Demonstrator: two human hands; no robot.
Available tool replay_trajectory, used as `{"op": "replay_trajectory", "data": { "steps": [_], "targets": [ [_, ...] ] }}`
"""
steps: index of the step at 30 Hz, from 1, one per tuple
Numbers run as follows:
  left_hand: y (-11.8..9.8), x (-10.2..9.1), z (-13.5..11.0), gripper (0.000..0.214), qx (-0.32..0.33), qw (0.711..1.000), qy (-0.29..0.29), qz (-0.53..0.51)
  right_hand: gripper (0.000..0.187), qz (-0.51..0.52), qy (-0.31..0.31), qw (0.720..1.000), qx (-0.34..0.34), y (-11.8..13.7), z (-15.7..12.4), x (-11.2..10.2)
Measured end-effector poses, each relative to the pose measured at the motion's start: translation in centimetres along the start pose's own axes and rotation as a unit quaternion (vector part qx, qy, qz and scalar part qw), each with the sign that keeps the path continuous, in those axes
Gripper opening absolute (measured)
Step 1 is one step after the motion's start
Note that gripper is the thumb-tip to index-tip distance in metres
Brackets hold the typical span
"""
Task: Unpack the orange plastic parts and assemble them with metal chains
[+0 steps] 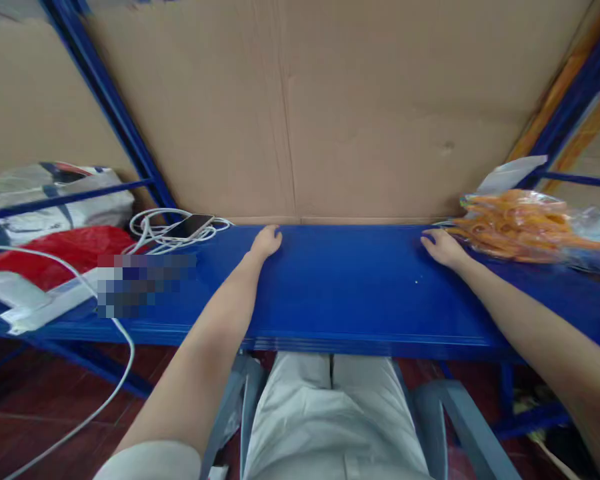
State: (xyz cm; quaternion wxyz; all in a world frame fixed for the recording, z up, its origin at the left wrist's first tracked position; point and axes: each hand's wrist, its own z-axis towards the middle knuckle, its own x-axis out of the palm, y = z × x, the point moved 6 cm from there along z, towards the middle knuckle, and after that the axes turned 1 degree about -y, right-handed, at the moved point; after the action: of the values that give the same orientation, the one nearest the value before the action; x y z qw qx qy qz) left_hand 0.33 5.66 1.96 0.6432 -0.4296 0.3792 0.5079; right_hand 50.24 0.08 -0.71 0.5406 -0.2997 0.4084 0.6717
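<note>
My left hand (267, 243) rests on the blue tabletop (350, 287) near its back edge, thumb a little apart from the loosely bent fingers. Nothing shows in it. Further right, my right hand (445, 248) lies on the same surface, thumb and fingers apart, holding nothing I can see. Close beside it is a clear plastic bag of orange pieces (517, 227), whose exact kind I cannot make out. To the left of my left hand, a dark-screened phone (187, 227) lies among coils of white cable (147, 230).
A cardboard panel (360, 113) stands behind the table, between blue metal posts (113, 113). At the left are a red bag (75, 250), a white bag (80, 200) and a white strip-shaped object (45, 307). Grey chair arms (460, 413) flank my legs.
</note>
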Motion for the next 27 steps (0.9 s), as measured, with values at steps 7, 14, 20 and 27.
{"op": "replay_trajectory", "data": {
  "steps": [7,14,20,27],
  "targets": [
    [-1.2,1.4,-0.3,0.048,0.044,0.996,0.06,0.054,0.049,-0.019,0.053,0.998,0.008,1.1,0.2,1.3],
    [-2.0,0.4,0.4,0.043,0.051,0.987,0.096,0.118,0.052,-0.081,0.137,0.986,0.043,2.8,-0.4,0.5],
    [-3.7,-1.1,1.4,0.045,0.015,0.984,0.095,0.149,0.049,-0.157,0.151,0.976,-0.001,5.6,0.7,-0.5],
    [-5.2,-1.7,1.0,0.042,0.061,0.984,0.017,0.169,0.048,-0.164,0.079,0.983,-0.02,9.6,2.4,-0.7]
  ]
}}
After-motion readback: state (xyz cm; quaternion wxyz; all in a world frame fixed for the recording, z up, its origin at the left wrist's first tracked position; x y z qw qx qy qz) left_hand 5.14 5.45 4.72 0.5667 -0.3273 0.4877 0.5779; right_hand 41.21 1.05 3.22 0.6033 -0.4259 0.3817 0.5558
